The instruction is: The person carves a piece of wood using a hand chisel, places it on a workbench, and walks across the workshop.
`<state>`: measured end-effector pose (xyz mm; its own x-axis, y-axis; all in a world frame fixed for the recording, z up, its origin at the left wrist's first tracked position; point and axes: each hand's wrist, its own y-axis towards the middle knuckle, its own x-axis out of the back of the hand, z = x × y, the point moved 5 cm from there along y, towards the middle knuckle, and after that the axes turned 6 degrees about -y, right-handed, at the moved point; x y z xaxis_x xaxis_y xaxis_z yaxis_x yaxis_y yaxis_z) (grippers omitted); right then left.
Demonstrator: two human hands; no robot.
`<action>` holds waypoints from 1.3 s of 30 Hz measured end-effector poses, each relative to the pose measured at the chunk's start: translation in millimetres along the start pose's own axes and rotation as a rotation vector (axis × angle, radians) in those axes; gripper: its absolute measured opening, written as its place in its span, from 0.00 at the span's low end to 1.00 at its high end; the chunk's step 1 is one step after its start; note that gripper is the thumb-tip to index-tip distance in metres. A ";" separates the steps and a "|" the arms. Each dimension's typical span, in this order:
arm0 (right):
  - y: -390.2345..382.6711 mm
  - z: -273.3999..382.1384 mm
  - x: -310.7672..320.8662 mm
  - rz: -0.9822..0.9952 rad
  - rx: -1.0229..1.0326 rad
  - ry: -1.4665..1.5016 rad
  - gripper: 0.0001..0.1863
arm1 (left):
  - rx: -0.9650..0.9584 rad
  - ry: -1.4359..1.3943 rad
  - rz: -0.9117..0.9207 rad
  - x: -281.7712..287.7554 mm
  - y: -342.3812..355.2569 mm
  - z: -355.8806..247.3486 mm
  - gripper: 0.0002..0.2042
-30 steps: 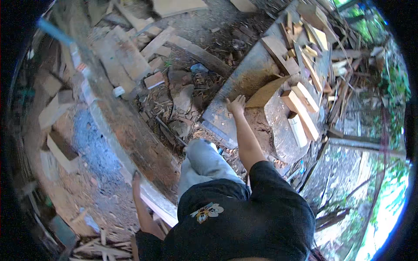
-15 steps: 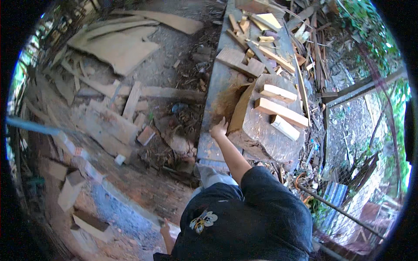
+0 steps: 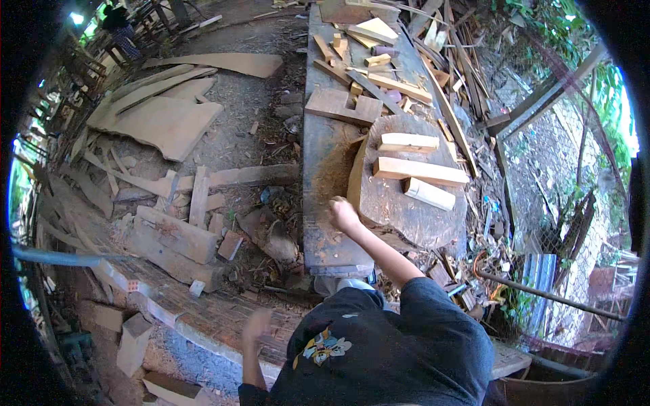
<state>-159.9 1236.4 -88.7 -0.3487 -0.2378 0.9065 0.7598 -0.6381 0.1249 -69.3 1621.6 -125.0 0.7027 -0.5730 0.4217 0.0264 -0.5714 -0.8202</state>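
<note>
My right hand (image 3: 344, 214) is over the near part of a long wooden bench (image 3: 326, 241), just left of a thick wood block (image 3: 399, 211). Its fingers are curled in, and no object shows in them. Three pale wood pieces lie across the block's top: a short far one (image 3: 409, 142), a longer middle one (image 3: 421, 172) and a near one with a tapered end (image 3: 430, 194). At lower left, my left hand (image 3: 256, 326) hangs near my side, its fingers smeared by motion. Nothing can be made out in it.
Offcuts and a notched board (image 3: 332, 106) cover the far bench. Large slabs (image 3: 166, 122) and logs (image 3: 177, 233) lie on the ground to the left, beyond a low brick edge (image 3: 161, 310). Scrap wood and a metal rod (image 3: 548, 294) lie right.
My view has shifted, and the bench sits further left in it. My right hand's fingers have curled in from a more open pose. My left hand has risen. The wood pieces stay on the block.
</note>
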 end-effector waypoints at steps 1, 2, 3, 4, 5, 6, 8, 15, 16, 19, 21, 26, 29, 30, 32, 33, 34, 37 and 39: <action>-0.9 -2.9 -2.5 0.044 -0.027 0.000 0.08 | -0.060 -0.410 -0.542 63.8 -21.5 -20.4 0.22; -3.2 -4.7 -0.3 -0.005 0.037 0.004 0.07 | -0.203 -0.641 -0.718 149.7 -64.3 -93.1 0.23; -4.8 0.7 -0.3 0.008 0.059 -0.004 0.07 | -0.479 -0.712 -0.926 207.0 -106.8 -144.9 0.23; -7.3 -0.8 2.2 0.061 0.018 -0.041 0.07 | -0.771 -0.664 -1.055 255.6 -152.1 -193.1 0.24; -7.7 -1.6 1.7 0.119 -0.013 -0.074 0.07 | -1.031 -0.708 -1.139 284.5 -190.1 -224.5 0.26; -9.0 -5.2 -0.5 0.141 -0.002 -0.084 0.07 | -1.205 -0.672 -1.232 307.6 -224.6 -254.9 0.32; -8.3 9.1 1.0 0.112 0.119 -0.120 0.07 | -1.353 -0.014 -1.254 323.0 -298.6 -271.6 0.41; -10.7 4.0 -3.0 0.161 0.199 -0.122 0.10 | -1.430 -0.024 -1.248 306.5 -326.5 -242.2 0.41; -11.9 9.2 -2.4 0.176 0.202 -0.125 0.10 | -1.413 -0.032 -1.260 300.3 -327.9 -234.4 0.41; -18.7 7.0 -15.4 0.264 0.183 -0.136 0.10 | -1.374 -0.064 -1.288 286.8 -327.2 -219.0 0.41; -24.9 9.5 -21.6 0.305 0.175 -0.128 0.09 | -1.341 -0.085 -1.316 278.6 -330.4 -209.5 0.41; -50.5 0.4 -54.9 0.542 0.080 -0.247 0.09 | -1.313 -0.157 -1.373 277.0 -335.8 -205.8 0.41; -65.6 14.4 -62.6 0.531 0.117 -0.270 0.15 | -1.201 -0.328 -1.449 282.8 -320.0 -200.8 0.41; -70.8 16.5 -61.2 0.575 0.098 -0.296 0.16 | -1.121 -0.509 -1.436 284.6 -308.1 -200.3 0.35; -82.9 36.8 -47.0 0.588 0.088 -0.255 0.16 | -0.968 -0.732 -1.376 268.9 -284.9 -188.3 0.26; -88.8 23.4 -32.5 0.535 0.015 -0.214 0.15 | -0.975 -0.796 -1.271 274.7 -248.9 -180.9 0.22; -98.4 15.9 -33.0 0.445 0.052 -0.159 0.14 | -0.910 -0.881 -1.214 271.0 -230.4 -181.7 0.17; -122.4 -3.7 -30.6 0.472 -0.050 -0.112 0.11 | -0.758 -1.117 -1.023 246.2 -163.1 -179.1 0.08; -139.0 -11.3 -22.8 0.391 -0.069 -0.101 0.12 | -0.669 -1.204 -0.822 217.1 -122.2 -170.8 0.07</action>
<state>-263.7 1322.3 -131.2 0.0175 -0.4012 0.9158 0.7848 -0.5621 -0.2612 -41.4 1466.7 132.8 0.7881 0.5946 -0.1590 0.5881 -0.8037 -0.0904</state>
